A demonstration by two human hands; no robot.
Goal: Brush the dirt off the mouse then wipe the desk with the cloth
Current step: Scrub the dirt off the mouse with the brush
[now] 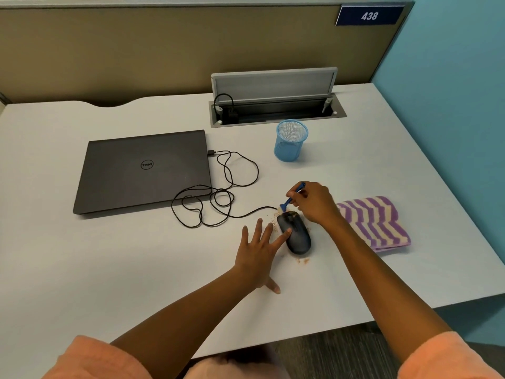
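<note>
A black wired mouse [296,233] lies on the white desk [109,269], with tan crumbs of dirt [275,218] around its front and a small patch behind it. My right hand [314,202] grips a small blue brush [291,196], whose pale bristles touch the mouse's front end. My left hand [258,253] lies flat on the desk with fingers spread, its index fingertip pressing the mouse's left side. A purple and cream striped cloth [377,222] lies folded just right of the mouse, partly behind my right wrist.
A closed dark laptop [142,170] sits at the left, and the mouse cable [218,198] loops between it and the mouse. A blue mesh cup [290,140] stands behind the mouse. An open cable hatch [276,105] is at the desk's back. The desk edge runs close on the right.
</note>
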